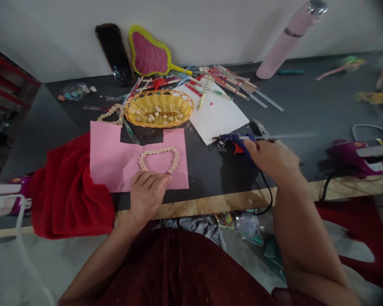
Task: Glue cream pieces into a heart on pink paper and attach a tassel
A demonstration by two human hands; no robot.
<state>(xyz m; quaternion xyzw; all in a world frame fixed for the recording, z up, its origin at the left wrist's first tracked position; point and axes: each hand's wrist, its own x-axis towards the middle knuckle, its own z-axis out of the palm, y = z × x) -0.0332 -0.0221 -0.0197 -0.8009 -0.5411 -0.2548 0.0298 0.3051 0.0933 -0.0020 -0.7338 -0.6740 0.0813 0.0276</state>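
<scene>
My right hand [272, 159] is wrapped round a blue hot glue gun [234, 138] with a red trigger. Its nozzle points left, beside a white sheet [218, 114]. My left hand [148, 191] rests at the lower edge of a pink paper [107, 161], thumb and fingertips pressed together; whatever they pinch is too small to make out. Just above those fingertips, a loop of small pale pieces [159, 151] lies on the paper, its lower part hidden by the hand. Behind the paper, a yellow wicker basket [130, 112] holds several small pale pieces [157, 111].
A red cloth [73, 187] hangs over the front edge at left. Along the wall stand a phone [115, 53], a yellow-rimmed pink paddle [150, 53] and a pink bottle [281, 46]. Glue sticks [264, 97] lie behind the sheet. Purple devices [347, 155] sit at both sides.
</scene>
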